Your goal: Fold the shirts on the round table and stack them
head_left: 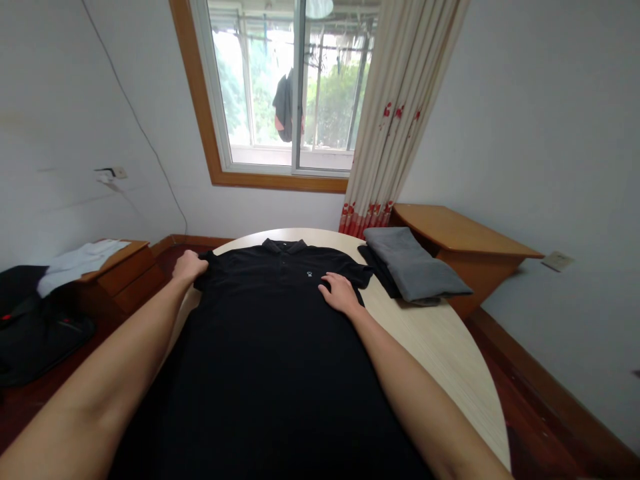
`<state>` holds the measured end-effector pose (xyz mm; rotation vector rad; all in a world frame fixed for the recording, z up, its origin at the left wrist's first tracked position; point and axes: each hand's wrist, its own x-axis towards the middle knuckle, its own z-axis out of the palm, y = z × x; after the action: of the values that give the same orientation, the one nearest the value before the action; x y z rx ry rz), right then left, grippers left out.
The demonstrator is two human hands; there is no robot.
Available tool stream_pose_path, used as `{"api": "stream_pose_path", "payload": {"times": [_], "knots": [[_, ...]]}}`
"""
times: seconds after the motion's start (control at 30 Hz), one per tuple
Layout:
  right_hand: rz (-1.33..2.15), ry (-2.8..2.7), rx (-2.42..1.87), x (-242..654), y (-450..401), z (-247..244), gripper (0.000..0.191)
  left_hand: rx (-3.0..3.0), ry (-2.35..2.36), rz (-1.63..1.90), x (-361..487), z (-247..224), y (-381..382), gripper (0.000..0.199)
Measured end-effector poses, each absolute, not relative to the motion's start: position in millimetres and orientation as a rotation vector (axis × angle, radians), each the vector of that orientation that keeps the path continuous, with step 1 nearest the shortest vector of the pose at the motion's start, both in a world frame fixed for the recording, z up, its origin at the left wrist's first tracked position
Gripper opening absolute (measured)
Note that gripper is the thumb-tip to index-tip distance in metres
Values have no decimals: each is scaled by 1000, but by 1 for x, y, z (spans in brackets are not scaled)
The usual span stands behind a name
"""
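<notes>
A black polo shirt (pixel 280 320) lies spread face up over the round table, its collar at the far edge and a small white logo on the chest. At the left sleeve, my left hand (pixel 189 267) is closed with the sleeve's edge in its fingers. My right hand (pixel 340 292) rests on the shirt's chest near the right sleeve, fingers spread and lying on the cloth. The lower part of the shirt runs down toward me between my forearms and merges into darkness at the bottom of the view.
Folded grey and black clothes (pixel 415 267) lie at the right of the pale round table (pixel 465 373). Behind them stands a wooden desk (pixel 460 230). A low wooden cabinet (pixel 125 273) with a light cloth and a black bag (pixel 45 333) are at left. A curtain (pixel 390 133) hangs beside the window.
</notes>
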<state>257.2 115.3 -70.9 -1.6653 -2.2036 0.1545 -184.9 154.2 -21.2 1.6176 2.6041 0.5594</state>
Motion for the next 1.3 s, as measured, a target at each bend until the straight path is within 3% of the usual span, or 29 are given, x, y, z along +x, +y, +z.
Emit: {"api": "stream_pose_path", "payload": {"times": [0.23, 0.4, 0.63, 1.17, 1.3], "knots": [[170, -2220, -1641, 259, 116, -71, 43, 1761, 2425, 796, -114, 17, 147, 49], [170, -2215, -1640, 259, 115, -71, 43, 1923, 2395, 504, -97, -13, 163, 54], [171, -2229, -1651, 259, 113, -71, 44, 1938, 2362, 100, -107, -64, 189, 79], [171, -2246, -1707, 255, 107, -59, 41, 1960, 2357, 111, -88, -68, 194, 79], [12, -1958, -1819, 265, 109, -42, 36, 2100, 2373, 247, -69, -65, 173, 76]]}}
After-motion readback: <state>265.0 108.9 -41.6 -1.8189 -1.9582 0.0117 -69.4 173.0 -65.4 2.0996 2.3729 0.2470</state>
